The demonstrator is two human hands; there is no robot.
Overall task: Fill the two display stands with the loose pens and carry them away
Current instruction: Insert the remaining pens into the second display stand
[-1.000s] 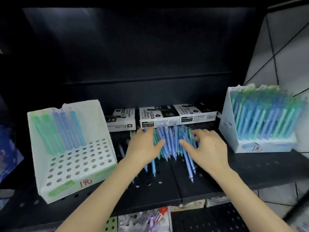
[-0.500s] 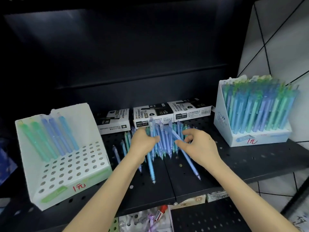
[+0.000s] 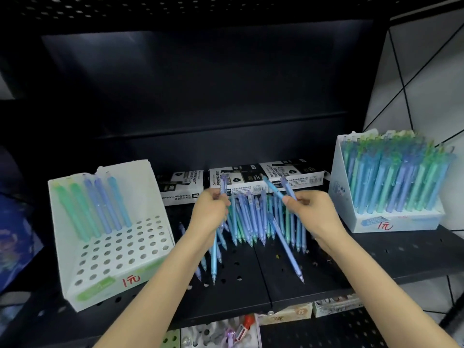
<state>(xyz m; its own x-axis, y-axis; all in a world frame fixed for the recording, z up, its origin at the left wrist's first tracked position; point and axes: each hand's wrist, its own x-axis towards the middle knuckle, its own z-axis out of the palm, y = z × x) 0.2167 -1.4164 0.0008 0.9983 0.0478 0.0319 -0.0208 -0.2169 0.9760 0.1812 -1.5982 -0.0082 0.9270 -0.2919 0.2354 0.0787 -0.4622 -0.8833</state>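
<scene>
Now, left hand point(image 3: 209, 212) curls round a pen point(image 3: 214, 257), right hand point(image 3: 311, 212) pinches two pens point(image 3: 273, 189)

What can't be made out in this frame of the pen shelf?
Head view throughout:
- Pen count in the left hand and right hand: curled fingers hide it.
- Free holes in the right stand: packed pens cover them.
- Small print on the marker boxes: blurred.
- Lower-shelf items: cut by the bottom edge.

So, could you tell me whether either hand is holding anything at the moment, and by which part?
The left hand grips a blue pen near its clicker end; the right hand likewise holds two pens.
</scene>
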